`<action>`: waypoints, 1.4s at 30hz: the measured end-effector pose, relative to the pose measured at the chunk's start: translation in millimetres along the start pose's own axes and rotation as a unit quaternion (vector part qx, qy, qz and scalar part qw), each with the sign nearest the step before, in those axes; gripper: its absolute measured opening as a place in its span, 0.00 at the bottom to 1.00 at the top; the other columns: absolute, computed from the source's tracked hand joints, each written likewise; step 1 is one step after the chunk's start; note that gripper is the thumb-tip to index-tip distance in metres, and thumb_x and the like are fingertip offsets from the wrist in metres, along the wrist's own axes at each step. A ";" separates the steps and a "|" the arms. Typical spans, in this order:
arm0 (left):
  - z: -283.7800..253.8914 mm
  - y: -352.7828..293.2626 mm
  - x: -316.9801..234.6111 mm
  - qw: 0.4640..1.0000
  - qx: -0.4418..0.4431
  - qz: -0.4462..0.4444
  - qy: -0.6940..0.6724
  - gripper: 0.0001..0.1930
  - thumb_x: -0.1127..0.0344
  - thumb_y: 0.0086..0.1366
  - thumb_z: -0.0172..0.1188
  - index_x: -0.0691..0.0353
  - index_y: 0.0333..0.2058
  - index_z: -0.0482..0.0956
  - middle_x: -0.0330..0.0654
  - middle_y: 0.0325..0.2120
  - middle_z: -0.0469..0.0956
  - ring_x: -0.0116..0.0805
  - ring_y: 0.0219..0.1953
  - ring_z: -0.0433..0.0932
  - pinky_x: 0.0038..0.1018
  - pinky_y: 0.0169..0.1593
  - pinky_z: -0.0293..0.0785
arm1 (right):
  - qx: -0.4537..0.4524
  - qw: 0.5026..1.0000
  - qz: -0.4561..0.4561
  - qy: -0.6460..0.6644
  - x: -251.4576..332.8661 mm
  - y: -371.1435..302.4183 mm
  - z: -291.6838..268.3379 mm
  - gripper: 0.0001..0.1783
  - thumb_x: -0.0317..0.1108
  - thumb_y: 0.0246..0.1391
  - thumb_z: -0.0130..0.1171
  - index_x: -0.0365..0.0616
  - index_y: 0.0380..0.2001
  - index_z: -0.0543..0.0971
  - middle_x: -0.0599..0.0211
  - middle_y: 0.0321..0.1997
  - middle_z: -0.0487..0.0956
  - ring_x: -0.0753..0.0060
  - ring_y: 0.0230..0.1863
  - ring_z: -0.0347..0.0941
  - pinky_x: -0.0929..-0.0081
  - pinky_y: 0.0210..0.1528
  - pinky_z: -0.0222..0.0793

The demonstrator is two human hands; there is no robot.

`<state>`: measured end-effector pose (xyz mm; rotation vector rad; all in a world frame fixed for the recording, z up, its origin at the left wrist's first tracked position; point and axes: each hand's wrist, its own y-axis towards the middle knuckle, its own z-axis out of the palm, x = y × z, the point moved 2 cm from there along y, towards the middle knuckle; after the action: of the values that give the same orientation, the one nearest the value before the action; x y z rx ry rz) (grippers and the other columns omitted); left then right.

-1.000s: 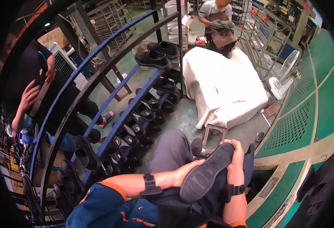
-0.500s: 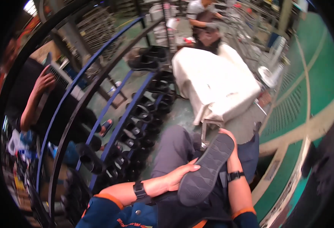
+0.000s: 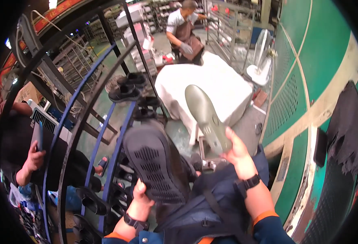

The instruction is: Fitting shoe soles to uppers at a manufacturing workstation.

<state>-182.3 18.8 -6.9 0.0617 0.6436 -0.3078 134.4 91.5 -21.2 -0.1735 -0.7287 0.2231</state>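
While the left hand (image 3: 140, 205) has its thumb against a black shoe (image 3: 152, 164), sole facing the wearer, I cannot tell how tightly its partly hidden fingers grip. The right hand (image 3: 236, 148) pinches a greenish shoe last (image 3: 201, 107) by one end, apart from the shoe, perhaps to keep both clear; the rack (image 3: 92, 164) alongside presumably keeps other shoes within reach.

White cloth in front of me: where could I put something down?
The white cloth looks bare between the green foot shape and the person in the apron, also over toward the fan. The rack on the left is crowded with black shoes.
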 end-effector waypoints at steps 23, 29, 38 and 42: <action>-50.1 10.9 -129.1 0.415 -0.107 0.165 0.888 0.12 0.60 0.57 0.63 0.64 0.26 0.79 0.55 0.23 0.79 0.56 0.32 0.80 0.47 0.41 0.74 | 0.259 0.899 0.173 -0.307 -70.2 16.4 120.4 0.19 0.31 0.65 0.50 0.32 0.55 0.76 0.52 0.55 0.79 0.58 0.54 0.79 0.67 0.54 0.76; -80.8 20.6 -107.1 0.442 -0.169 0.250 0.845 0.27 0.60 0.59 0.64 0.65 0.55 0.73 0.52 0.49 0.77 0.52 0.52 0.74 0.45 0.57 0.67 | 0.267 0.826 0.127 -0.479 -4.8 0.2 134.0 0.16 0.30 0.65 0.52 0.31 0.52 0.78 0.56 0.52 0.81 0.64 0.49 0.80 0.72 0.51 0.75; -34.0 101.9 31.6 0.525 0.127 0.170 0.824 0.20 0.56 0.60 0.63 0.61 0.48 0.81 0.50 0.53 0.77 0.50 0.59 0.73 0.42 0.62 0.68 | 0.202 0.724 -0.003 -0.659 166.3 -41.5 57.4 0.18 0.39 0.67 0.55 0.39 0.52 0.78 0.70 0.39 0.81 0.79 0.40 0.75 0.74 0.46 0.73; -50.4 88.2 22.1 0.562 0.055 0.192 0.803 0.17 0.69 0.57 0.61 0.63 0.46 0.81 0.49 0.50 0.79 0.52 0.59 0.72 0.41 0.63 0.65 | -0.079 0.797 -0.076 -0.594 268.1 -143.2 5.5 0.19 0.42 0.66 0.54 0.41 0.53 0.78 0.67 0.44 0.82 0.74 0.44 0.80 0.74 0.46 0.76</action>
<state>-168.4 104.7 -63.8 0.6631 2.4268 0.2702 345.0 24.2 187.5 -0.1158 -2.0253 0.0930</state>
